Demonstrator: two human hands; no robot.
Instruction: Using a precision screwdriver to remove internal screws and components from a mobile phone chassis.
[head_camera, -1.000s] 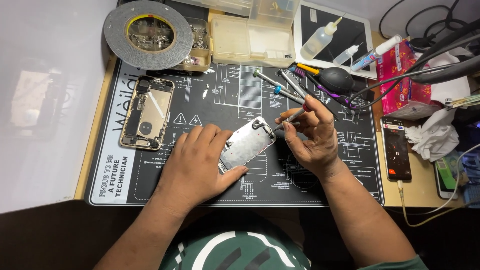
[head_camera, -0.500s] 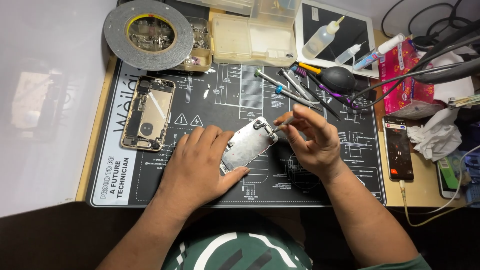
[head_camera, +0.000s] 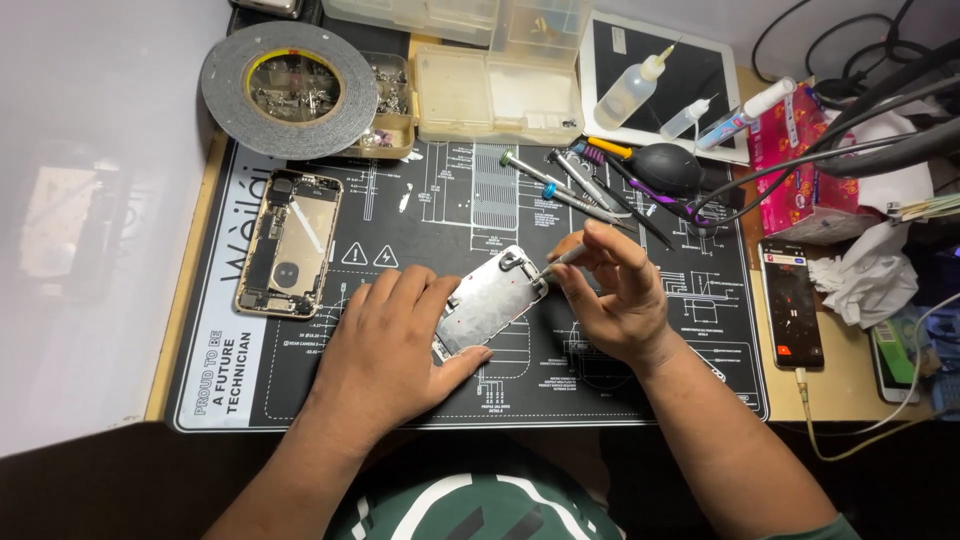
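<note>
Screws (head_camera: 385, 95) fill the tray (head_camera: 392, 125); left hand (head_camera: 385, 345) pins the metal plate (head_camera: 492, 300), right hand (head_camera: 615, 295) grips a screwdriver (head_camera: 562, 260).

A wooden table (head_camera: 195, 240) holds a big black work mat (head_camera: 420, 400) with white line drawings on it. On the mat lie an opened phone body (head_camera: 290, 245), a silver phone screen plate (head_camera: 490, 300), a few screwdrivers (head_camera: 560, 185) and a black rubber air blower (head_camera: 668, 165). A big roll of black tape (head_camera: 225, 95) sits at the mat's top left corner. Clear plastic boxes (head_camera: 500, 90) stand beside it. On the right, off the mat, lie a lit phone (head_camera: 792, 303), a pink box (head_camera: 805, 165) and crumpled white tissue (head_camera: 870, 280).
</note>
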